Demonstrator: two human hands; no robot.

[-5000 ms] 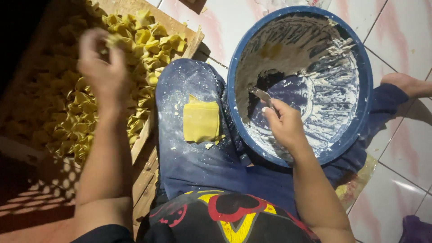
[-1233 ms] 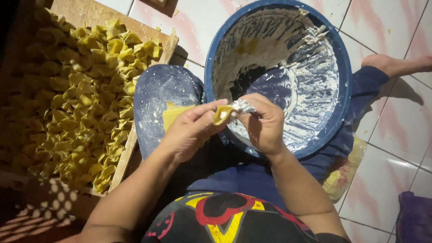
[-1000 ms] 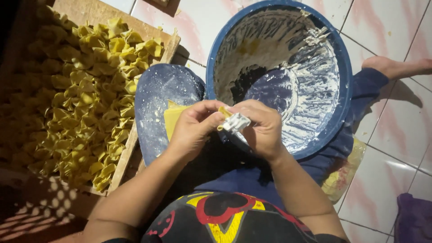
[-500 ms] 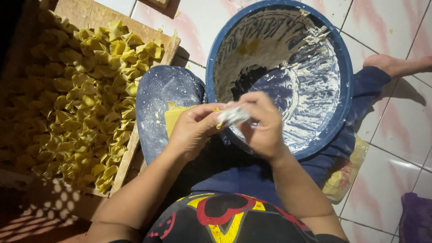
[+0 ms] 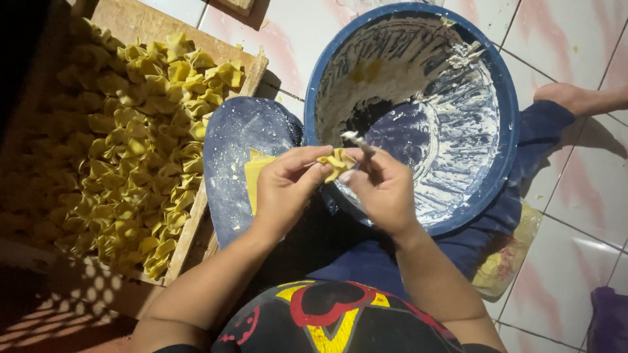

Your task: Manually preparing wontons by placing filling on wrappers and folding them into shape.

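Observation:
My left hand (image 5: pixel 286 184) and my right hand (image 5: pixel 381 189) meet over my lap and pinch a small folded yellow dumpling (image 5: pixel 336 162) between their fingertips. A thin utensil smeared with white paste (image 5: pixel 359 144) is also held in my right hand, its tip poking up above the fingers. Under my left hand, a stack of flat yellow wrappers (image 5: pixel 254 176) rests on my left knee. Just beyond the hands is a big blue basin (image 5: pixel 504 117), its inside smeared with white filling.
A wooden tray (image 5: pixel 190 225) at my left holds many folded yellow dumplings (image 5: pixel 140 150). I sit on a white tiled floor (image 5: pixel 575 261); a bare foot (image 5: pixel 575 99) lies at the right. A plastic bag (image 5: pixel 507 261) lies under my right leg.
Five seconds ago my left hand reached over the tray and my right scraped in the basin. Both hands have since come together, folding the wrapper into a closed dumpling.

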